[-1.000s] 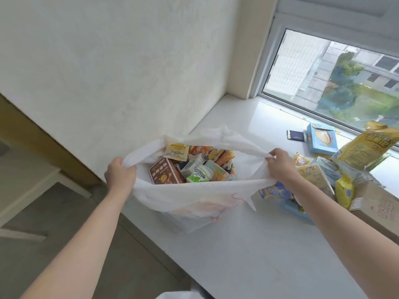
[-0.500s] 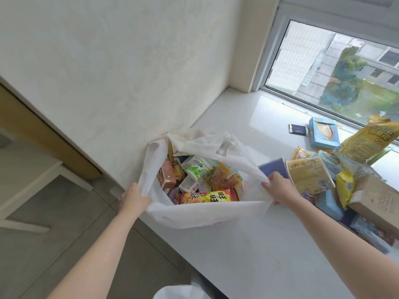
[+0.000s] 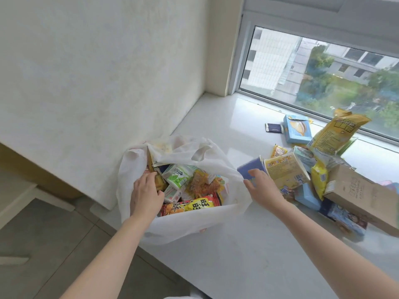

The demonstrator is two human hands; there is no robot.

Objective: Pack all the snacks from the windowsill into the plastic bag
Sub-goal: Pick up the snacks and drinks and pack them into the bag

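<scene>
The white plastic bag [image 3: 194, 223] stands open at the windowsill's left end, full of snack packets such as a green-and-white carton [image 3: 179, 175] and a red-and-yellow packet [image 3: 190, 207]. My left hand [image 3: 144, 195] reaches inside the bag at its left side, fingers spread over the packets and holding nothing. My right hand [image 3: 262, 187] is at the bag's right rim, fingers touching a purple box [image 3: 248, 169]. Whether it grips the rim or the box is unclear. More snacks lie to the right: a yellow cup-shaped pack [image 3: 285, 171] and a tall yellow bag [image 3: 336, 132].
A brown cardboard box [image 3: 362, 195] and blue boxes [image 3: 306, 196] crowd the sill's right side. A light-blue box [image 3: 296, 129] and a small dark packet [image 3: 273, 127] lie near the window. The white wall is close behind the bag. The floor drops off at the left.
My left hand has let go of the bag's left rim and moved inside among the snacks. My right hand stayed at the right rim, now over the purple box.
</scene>
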